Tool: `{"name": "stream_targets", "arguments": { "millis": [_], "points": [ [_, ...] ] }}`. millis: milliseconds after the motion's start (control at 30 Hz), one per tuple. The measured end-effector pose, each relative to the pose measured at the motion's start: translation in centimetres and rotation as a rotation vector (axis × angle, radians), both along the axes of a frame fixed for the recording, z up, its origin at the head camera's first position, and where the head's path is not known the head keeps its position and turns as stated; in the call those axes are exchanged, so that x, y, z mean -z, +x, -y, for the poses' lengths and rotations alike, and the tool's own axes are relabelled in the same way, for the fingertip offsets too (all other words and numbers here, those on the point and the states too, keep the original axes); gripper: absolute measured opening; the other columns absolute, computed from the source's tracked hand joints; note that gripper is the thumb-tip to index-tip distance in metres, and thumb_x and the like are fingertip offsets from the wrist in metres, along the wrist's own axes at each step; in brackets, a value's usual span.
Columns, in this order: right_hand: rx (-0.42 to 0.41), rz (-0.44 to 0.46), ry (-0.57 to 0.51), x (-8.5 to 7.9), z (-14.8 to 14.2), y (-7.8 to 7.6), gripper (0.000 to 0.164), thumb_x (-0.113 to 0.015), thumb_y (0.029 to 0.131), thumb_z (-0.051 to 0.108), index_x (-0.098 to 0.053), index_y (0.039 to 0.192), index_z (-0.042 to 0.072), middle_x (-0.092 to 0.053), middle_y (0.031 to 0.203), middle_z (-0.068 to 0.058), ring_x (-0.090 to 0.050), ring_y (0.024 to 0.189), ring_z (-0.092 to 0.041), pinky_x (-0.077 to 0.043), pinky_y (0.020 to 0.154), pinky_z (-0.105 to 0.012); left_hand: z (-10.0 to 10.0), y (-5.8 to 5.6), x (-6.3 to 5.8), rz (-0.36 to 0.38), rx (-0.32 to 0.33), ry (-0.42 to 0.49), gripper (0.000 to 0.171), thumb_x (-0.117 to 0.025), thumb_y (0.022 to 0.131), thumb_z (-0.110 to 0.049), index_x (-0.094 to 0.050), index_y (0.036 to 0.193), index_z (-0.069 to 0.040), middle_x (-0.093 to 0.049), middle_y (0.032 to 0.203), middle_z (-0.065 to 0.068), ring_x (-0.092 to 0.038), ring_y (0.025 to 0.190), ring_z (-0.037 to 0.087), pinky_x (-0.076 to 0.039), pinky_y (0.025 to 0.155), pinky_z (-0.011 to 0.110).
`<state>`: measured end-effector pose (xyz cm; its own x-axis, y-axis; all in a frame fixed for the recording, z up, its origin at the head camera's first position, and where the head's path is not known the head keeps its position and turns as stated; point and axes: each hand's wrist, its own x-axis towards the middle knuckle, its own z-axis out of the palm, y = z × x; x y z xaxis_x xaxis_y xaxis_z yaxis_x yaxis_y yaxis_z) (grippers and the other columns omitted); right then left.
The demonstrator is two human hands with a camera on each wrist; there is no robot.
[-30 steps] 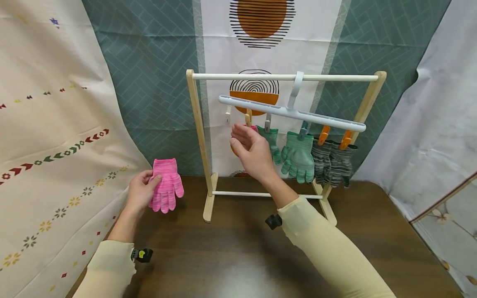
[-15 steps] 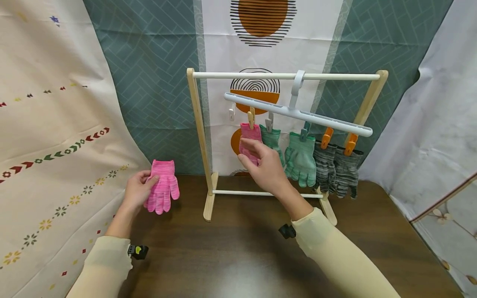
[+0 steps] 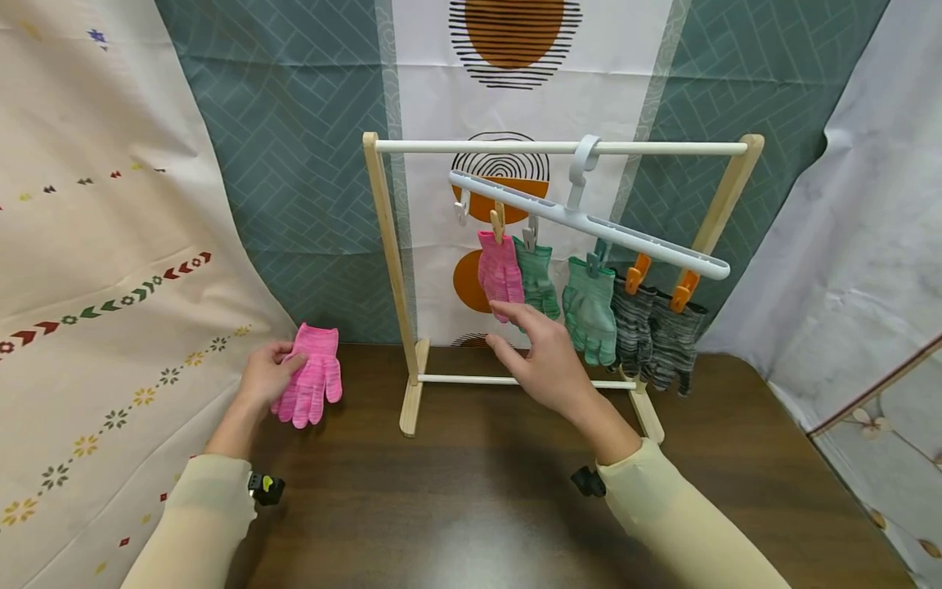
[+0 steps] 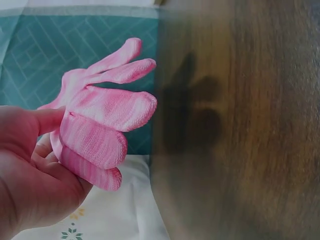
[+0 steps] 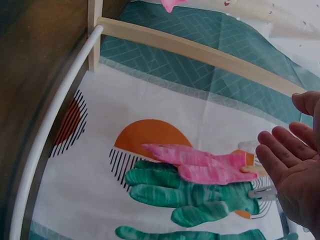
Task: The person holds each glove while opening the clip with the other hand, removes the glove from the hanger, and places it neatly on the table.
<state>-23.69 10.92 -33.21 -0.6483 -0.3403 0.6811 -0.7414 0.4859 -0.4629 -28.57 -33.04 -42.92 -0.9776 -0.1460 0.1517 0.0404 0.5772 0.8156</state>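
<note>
From my end I can read no word, brand, label or number in the head view or in either wrist view. The nearest thing to a sign that reaches me is a yellow-green mark (image 3: 268,483) on the black wrist camera (image 3: 275,494) by the left sleeve (image 3: 195,511), too small for me to make out.

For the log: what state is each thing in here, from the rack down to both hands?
Rack: upright
Hanger: hooked on the rack, tilted, right end lower
White clip: holding no glove
Hung pink glove: clipped, fingers down
Green gloves: both clipped up
Gray gloves: both clipped up
Loose pink glove: unclipped, cuff up
Left hand: gripping the loose pink glove
Right hand: holding nothing
</note>
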Motion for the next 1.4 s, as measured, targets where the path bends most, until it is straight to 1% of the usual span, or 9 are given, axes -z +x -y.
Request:
{"name": "stream_targets", "arguments": {
  "millis": [100, 233, 333, 433, 633, 800, 1033, 1233, 1400],
  "points": [
    [-0.021, -0.011, 0.001, 0.3, -0.3, 0.4, 0.045, -0.067, 0.092, 0.025, -0.056, 0.134, 0.014, -0.060, 0.125, -0.001, -0.055, 0.117, -0.016, -0.045, 0.097, -0.040, 0.3, -0.3, 0.3, 0.018, 0.004, -0.051, 0.041, -0.058, 0.097, -0.021, -0.055, 0.123, 0.010, -0.058, 0.119, 0.030, -0.060, 0.094, 0.024, -0.047, 0.070, 0.024],
    [-0.028, -0.023, 0.004, 0.8, -0.7, 0.8, 0.046, -0.068, 0.091, 0.022, -0.055, 0.135, 0.015, -0.060, 0.127, -0.003, -0.054, 0.119, -0.015, -0.044, 0.098, -0.041, 0.8, -0.8, 1.0, 0.064, 0.013, -0.092, 0.044, -0.056, 0.098, -0.025, -0.053, 0.126, 0.009, -0.052, 0.126, 0.030, -0.051, 0.108, 0.034, -0.043, 0.079, 0.033],
    [-0.023, -0.023, 0.011, 1.1, -1.0, 1.2, 0.048, -0.068, 0.091, 0.022, -0.054, 0.136, 0.017, -0.059, 0.129, -0.002, -0.053, 0.120, -0.014, -0.045, 0.097, -0.039, 1.2, -1.0, 1.6, 0.091, 0.020, -0.105, 0.045, -0.056, 0.098, -0.025, -0.053, 0.126, 0.010, -0.057, 0.116, 0.028, -0.052, 0.103, 0.034, -0.044, 0.077, 0.036],
    [-0.020, -0.020, 0.019, 1.3, -1.2, 1.5, 0.048, -0.068, 0.091, 0.023, -0.053, 0.136, 0.017, -0.057, 0.131, -0.001, -0.052, 0.121, -0.013, -0.044, 0.098, -0.038, 1.5, -1.1, 2.1, 0.107, 0.019, -0.118, 0.044, -0.056, 0.098, -0.025, -0.053, 0.126, 0.010, -0.058, 0.113, 0.027, -0.053, 0.100, 0.033, -0.044, 0.076, 0.036],
    [-0.006, -0.010, 0.034, 1.7, -1.8, 1.9, 0.051, -0.068, 0.091, 0.024, -0.051, 0.139, 0.020, -0.055, 0.134, 0.003, -0.049, 0.123, -0.009, -0.042, 0.100, -0.034, 1.8, -1.5, 3.0, 0.125, 0.027, -0.149, 0.047, -0.054, 0.098, -0.027, -0.051, 0.127, 0.010, -0.054, 0.118, 0.030, -0.050, 0.105, 0.039, -0.042, 0.083, 0.047],
    [-0.001, -0.025, 0.042, 2.0, -2.2, 2.0, 0.051, -0.068, 0.091, 0.024, -0.052, 0.138, 0.019, -0.054, 0.134, 0.004, -0.050, 0.122, -0.010, -0.042, 0.100, -0.033, 1.9, -1.8, 3.2, 0.125, 0.023, -0.186, 0.046, -0.055, 0.098, -0.026, -0.051, 0.127, 0.011, -0.053, 0.118, 0.032, -0.050, 0.106, 0.042, -0.041, 0.086, 0.053],
    [0.019, 0.011, 0.051, 2.7, -2.9, 2.1, 0.051, -0.068, 0.090, 0.027, -0.051, 0.138, 0.023, -0.053, 0.134, 0.010, -0.050, 0.122, -0.008, -0.042, 0.100, -0.034, 2.3, -1.8, 3.7, 0.142, 0.021, -0.250, 0.044, -0.059, 0.095, -0.020, -0.051, 0.125, 0.012, -0.055, 0.105, 0.028, -0.052, 0.095, 0.038, -0.043, 0.080, 0.048],
    [0.035, 0.057, 0.027, 3.4, -3.4, 2.0, 0.050, -0.069, 0.089, 0.030, -0.054, 0.136, 0.019, -0.056, 0.132, 0.006, -0.053, 0.119, -0.014, -0.045, 0.096, -0.038, 2.5, -1.8, 4.3, 0.135, 0.019, -0.273, 0.044, -0.061, 0.093, -0.016, -0.052, 0.124, 0.013, -0.057, 0.100, 0.026, -0.054, 0.093, 0.037, -0.044, 0.078, 0.048],
    [0.051, 0.117, -0.006, 4.0, -3.9, 1.9, 0.050, -0.070, 0.089, 0.031, -0.055, 0.135, 0.019, -0.057, 0.130, 0.006, -0.055, 0.117, -0.013, -0.047, 0.095, -0.036, 2.5, -1.7, 4.7, 0.141, 0.005, -0.295, 0.042, -0.063, 0.091, -0.014, -0.053, 0.122, 0.013, -0.058, 0.093, 0.022, -0.054, 0.086, 0.033, -0.043, 0.071, 0.041]
  ]
}}
